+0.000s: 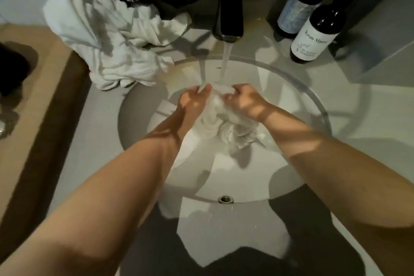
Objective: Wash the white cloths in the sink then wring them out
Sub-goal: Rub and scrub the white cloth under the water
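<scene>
While under the tap (229, 9), cloth (233, 129) in sink (224, 175).

Head-worn wide-angle camera is looking steeply down over the sink (235, 177).
It is facing forward toward the faucet (230, 6) at the top edge, sitting close enough that both forearms (116, 186) are filling the lower corners, while the wide lens is bending the counter (89, 136) outward at the sides.
</scene>
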`<action>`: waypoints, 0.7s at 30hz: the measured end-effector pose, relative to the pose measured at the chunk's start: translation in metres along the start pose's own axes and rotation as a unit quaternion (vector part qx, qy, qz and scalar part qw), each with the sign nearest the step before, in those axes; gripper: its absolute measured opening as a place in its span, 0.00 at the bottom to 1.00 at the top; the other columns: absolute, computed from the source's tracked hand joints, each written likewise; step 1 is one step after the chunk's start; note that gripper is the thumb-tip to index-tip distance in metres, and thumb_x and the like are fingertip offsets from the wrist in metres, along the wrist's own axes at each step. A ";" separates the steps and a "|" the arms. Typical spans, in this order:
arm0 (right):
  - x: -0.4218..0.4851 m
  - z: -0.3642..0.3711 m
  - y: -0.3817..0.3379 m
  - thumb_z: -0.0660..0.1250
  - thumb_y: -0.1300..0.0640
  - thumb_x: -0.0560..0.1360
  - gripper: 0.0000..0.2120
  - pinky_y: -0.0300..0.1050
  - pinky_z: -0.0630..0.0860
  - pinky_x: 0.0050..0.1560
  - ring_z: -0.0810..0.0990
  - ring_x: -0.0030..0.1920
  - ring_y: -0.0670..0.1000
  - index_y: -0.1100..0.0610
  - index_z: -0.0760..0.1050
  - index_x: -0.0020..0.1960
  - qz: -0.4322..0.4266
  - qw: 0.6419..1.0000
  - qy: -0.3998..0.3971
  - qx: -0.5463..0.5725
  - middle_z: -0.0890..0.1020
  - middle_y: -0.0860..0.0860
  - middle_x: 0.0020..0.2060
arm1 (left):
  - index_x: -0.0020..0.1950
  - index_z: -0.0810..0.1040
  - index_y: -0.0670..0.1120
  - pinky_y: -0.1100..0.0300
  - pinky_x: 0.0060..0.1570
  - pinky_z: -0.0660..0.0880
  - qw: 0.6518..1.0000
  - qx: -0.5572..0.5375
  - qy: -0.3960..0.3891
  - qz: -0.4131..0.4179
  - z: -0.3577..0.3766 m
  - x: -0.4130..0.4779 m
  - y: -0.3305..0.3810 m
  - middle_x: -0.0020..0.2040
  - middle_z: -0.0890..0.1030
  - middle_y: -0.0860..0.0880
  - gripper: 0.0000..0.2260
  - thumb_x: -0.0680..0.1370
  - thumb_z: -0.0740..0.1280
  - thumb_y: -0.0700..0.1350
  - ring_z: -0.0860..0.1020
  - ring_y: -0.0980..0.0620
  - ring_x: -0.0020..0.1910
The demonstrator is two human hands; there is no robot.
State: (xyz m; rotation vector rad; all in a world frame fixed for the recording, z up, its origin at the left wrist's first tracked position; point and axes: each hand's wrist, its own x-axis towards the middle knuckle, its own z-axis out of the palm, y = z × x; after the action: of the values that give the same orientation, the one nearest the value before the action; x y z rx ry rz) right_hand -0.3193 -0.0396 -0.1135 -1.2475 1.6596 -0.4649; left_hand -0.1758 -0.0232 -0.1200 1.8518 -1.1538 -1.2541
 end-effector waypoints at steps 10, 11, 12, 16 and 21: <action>-0.007 -0.013 0.002 0.67 0.49 0.74 0.13 0.45 0.78 0.46 0.81 0.46 0.55 0.58 0.77 0.51 0.076 0.989 -0.067 0.111 0.82 0.54 0.43 | 0.57 0.80 0.40 0.55 0.60 0.72 0.987 0.119 -0.104 0.016 -0.009 0.007 0.022 0.56 0.81 0.41 0.21 0.82 0.58 0.55 0.77 0.42 0.58; -0.007 -0.019 0.005 0.70 0.41 0.69 0.21 0.48 0.79 0.48 0.81 0.46 0.54 0.56 0.77 0.52 0.061 0.990 -0.109 0.061 0.83 0.53 0.44 | 0.55 0.81 0.40 0.54 0.58 0.73 0.985 0.135 -0.108 0.024 -0.009 0.010 0.023 0.54 0.82 0.41 0.21 0.81 0.59 0.56 0.78 0.42 0.56; -0.006 -0.025 0.006 0.73 0.37 0.64 0.28 0.50 0.79 0.51 0.81 0.48 0.53 0.55 0.76 0.55 0.050 0.988 -0.144 -0.002 0.83 0.52 0.46 | 0.54 0.81 0.39 0.52 0.58 0.74 0.982 0.151 -0.108 0.035 -0.010 0.013 0.024 0.52 0.83 0.41 0.22 0.81 0.59 0.57 0.79 0.42 0.54; 0.000 -0.027 0.014 0.77 0.47 0.66 0.24 0.42 0.73 0.45 0.79 0.46 0.51 0.55 0.73 0.56 -0.075 0.963 -0.105 -0.238 0.79 0.48 0.44 | 0.38 0.78 0.41 0.53 0.48 0.74 0.968 0.203 -0.119 0.082 -0.009 0.023 0.027 0.38 0.80 0.44 0.23 0.80 0.60 0.58 0.78 0.42 0.43; 0.006 -0.032 0.006 0.71 0.58 0.72 0.04 0.33 0.73 0.34 0.81 0.40 0.46 0.53 0.77 0.45 -0.017 0.999 -0.023 -0.039 0.81 0.47 0.38 | 0.60 0.75 0.50 0.69 0.50 0.70 0.943 0.230 -0.208 0.123 -0.011 0.021 0.015 0.49 0.78 0.58 0.22 0.70 0.76 0.55 0.76 0.63 0.52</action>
State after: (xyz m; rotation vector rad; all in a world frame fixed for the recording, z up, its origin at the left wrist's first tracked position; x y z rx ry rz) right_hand -0.3493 -0.0501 -0.1062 -1.3362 1.6325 -0.3933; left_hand -0.1663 -0.0481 -0.1118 1.7138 -1.9866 -1.3453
